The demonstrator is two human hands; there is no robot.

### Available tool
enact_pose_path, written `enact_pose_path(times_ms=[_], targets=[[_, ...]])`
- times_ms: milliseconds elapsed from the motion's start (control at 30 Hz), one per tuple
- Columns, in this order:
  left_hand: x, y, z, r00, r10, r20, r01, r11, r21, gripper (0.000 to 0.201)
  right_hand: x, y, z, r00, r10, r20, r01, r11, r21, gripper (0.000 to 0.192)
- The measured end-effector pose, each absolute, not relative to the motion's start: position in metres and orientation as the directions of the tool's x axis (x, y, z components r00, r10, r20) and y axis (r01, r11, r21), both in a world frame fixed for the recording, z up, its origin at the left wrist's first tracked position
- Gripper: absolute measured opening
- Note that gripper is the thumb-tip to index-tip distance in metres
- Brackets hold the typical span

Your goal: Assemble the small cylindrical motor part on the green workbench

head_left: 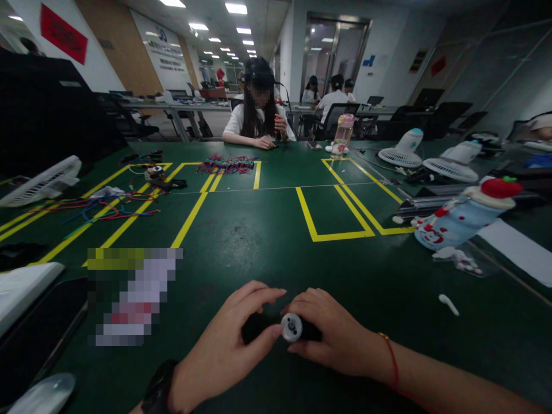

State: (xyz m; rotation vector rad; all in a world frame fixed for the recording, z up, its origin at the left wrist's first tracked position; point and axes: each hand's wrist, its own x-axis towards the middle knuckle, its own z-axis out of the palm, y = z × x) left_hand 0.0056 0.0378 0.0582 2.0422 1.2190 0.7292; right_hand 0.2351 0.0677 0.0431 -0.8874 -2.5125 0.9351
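Near the front edge of the table, my right hand (330,333) is curled around a small cylinder (291,327). Its round, pale grey end faces up toward me and has dark marks in the middle; most of its body is hidden by my fingers. My left hand (241,328) is just to the left, fingers stretched out and apart from the thumb. The left thumb tip reaches the cylinder's left rim; whether it presses on it I cannot tell. A dark patch shows between the left thumb and fingers, too dim to make out.
Yellow tape (342,236) marks the green table (241,230). Bundled wires (226,165) lie at the back, loose wires (116,210) at left. On the right are a blue bottle (457,215), small fans (401,150) and a white earbud (449,305). A person (259,109) sits opposite.
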Motion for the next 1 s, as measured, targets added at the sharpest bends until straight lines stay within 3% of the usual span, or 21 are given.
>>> enact_pose_path(times_ms=[100, 333, 500, 667, 833, 1000], targets=[[-0.016, 0.054, 0.049, 0.369, 0.924, 0.098, 0.608, -0.319, 0.727, 0.019, 0.237, 0.068, 0.045, -0.760, 0.647, 0.071, 0.431, 0.582, -0.690, 0.037], [-0.044, 0.077, 0.039, 0.327, 0.939, 0.105, 0.631, -0.300, 0.716, 0.022, 0.239, 0.067, 0.046, -0.759, 0.649, 0.059, 0.425, 0.562, -0.710, 0.040], [-0.034, 0.067, 0.041, 0.374, 0.924, 0.079, 0.627, -0.315, 0.713, 0.012, 0.239, 0.068, 0.045, -0.758, 0.648, 0.074, 0.425, 0.578, -0.697, 0.038], [-0.009, 0.049, 0.051, 0.461, 0.884, 0.085, 0.516, -0.344, 0.784, 0.041, 0.237, 0.067, 0.042, -0.756, 0.650, 0.075, 0.441, 0.592, -0.674, 0.036], [0.018, 0.035, 0.057, 0.455, 0.878, 0.148, 0.446, -0.369, 0.815, 0.021, 0.236, 0.067, 0.041, -0.755, 0.651, 0.077, 0.456, 0.606, -0.652, 0.032], [0.021, 0.034, 0.059, 0.415, 0.888, 0.196, 0.443, -0.386, 0.810, 0.029, 0.236, 0.068, 0.042, -0.755, 0.649, 0.089, 0.443, 0.606, -0.661, 0.031]])
